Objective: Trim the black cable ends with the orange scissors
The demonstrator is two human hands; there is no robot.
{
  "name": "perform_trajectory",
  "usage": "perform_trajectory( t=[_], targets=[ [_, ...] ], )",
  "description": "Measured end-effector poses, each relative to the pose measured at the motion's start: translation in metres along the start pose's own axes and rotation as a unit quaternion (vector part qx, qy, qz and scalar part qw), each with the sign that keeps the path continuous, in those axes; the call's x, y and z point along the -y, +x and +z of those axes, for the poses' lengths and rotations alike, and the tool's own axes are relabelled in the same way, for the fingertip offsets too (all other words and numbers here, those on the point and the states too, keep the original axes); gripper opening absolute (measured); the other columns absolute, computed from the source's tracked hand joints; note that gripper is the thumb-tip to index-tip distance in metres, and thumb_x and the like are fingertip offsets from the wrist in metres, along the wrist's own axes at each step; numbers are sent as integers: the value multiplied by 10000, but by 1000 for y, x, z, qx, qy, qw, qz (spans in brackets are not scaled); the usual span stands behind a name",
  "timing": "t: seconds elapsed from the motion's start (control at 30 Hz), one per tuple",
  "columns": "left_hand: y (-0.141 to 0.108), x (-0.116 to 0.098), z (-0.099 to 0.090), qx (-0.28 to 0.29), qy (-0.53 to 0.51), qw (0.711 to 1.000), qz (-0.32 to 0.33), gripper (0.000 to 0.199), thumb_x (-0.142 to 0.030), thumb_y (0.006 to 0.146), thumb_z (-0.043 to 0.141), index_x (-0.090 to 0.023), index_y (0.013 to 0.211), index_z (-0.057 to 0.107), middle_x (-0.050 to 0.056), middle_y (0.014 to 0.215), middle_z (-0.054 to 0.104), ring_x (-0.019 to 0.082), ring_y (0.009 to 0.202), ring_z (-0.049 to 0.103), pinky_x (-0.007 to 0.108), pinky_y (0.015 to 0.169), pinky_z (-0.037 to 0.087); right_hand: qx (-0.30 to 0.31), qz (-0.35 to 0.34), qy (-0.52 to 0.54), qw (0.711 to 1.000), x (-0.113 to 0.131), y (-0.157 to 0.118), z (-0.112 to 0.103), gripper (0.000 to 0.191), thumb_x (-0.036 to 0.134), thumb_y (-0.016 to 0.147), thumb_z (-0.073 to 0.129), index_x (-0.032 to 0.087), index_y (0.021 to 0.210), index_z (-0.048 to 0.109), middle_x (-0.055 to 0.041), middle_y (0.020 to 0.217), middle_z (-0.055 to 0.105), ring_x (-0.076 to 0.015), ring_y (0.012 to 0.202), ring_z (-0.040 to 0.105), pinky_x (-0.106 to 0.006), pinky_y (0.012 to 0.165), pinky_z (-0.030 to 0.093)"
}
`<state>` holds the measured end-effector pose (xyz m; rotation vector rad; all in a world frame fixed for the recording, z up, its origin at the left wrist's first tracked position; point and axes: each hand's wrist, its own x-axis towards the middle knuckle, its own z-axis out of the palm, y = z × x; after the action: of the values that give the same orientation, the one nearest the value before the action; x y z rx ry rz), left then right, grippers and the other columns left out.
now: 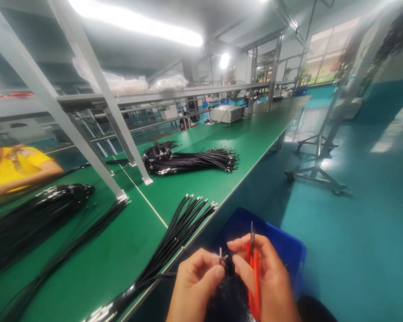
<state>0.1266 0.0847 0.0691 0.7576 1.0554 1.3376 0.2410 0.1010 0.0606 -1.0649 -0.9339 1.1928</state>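
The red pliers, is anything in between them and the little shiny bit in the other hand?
Only the right hand's own thumb and forefinger, which poke out between the red pliers and the little shiny bit pinched in the left hand. No other thing visibly blocks the gap.

head view — forward and down

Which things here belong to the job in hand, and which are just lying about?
Likely in use:
- red-handled pliers, in the right grip
- small piece, in the left grip, too blurred to identify
- near cable bundle, probably

Apparently just lying about:
- far cable bundle
- white box
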Motion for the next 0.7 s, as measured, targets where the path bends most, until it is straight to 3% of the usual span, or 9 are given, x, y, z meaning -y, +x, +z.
perform_trajectory(
  t=[0.1,0.2,0.3,0.43,0.5,0.57,0.7],
  targets=[
    [4,3,-4,-6,20,1000,16,299,-358,581,829,-135,606,631,-46,487,548,42,441,404,141,446,307,40,-110,-72,990,-4,4,-1,171,175,717,652,257,861,613,35,661,621,-125,553,572,-196,503,460],
    [8,6,-9,29,41,999,2,282,-347,597,820,-135,615,635,-32,512,574,55,457,431,148,449,325,53,-197,-140,969,-5,5,0,128,152,754,621,262,804,579,36,701,673,-127,580,635,-182,536,490],
    [7,7,-11,46,51,998,-4,272,-349,613,810,-134,628,644,-20,524,591,66,467,447,156,455,342,26,-282,-210,936,-7,3,1,128,156,775,593,274,797,549,61,644,655,-122,509,624,-178,489,480],
    [4,7,-11,-11,58,998,37,275,-373,637,789,-135,639,651,-16,542,584,68,485,436,154,462,339,-22,-365,-286,886,-16,0,-1,132,166,789,528,293,823,541,62,618,633,-136,481,604,-202,471,472],
    [5,6,-14,-13,78,996,38,274,-384,651,779,-136,654,663,-12,564,585,66,485,428,155,459,340,-19,-352,-294,888,-20,0,-5,158,146,788,507,293,835,537,63,620,630,-128,486,608,-192,485,475],
    [7,5,-17,-7,93,995,37,267,-387,660,773,-138,674,679,-13,572,581,62,481,421,155,460,343,6,-307,-277,911,-20,-1,-9,154,149,779,533,286,849,545,59,640,641,-122,508,623,-180,507,486],
    [9,6,-20,-8,94,994,49,232,-364,658,777,-150,698,697,-11,601,602,65,494,446,158,487,373,61,-127,-162,977,-5,-6,-11,158,224,712,618,255,861,576,27,702,665,-153,606,660,-205,573,518]
  ],
)
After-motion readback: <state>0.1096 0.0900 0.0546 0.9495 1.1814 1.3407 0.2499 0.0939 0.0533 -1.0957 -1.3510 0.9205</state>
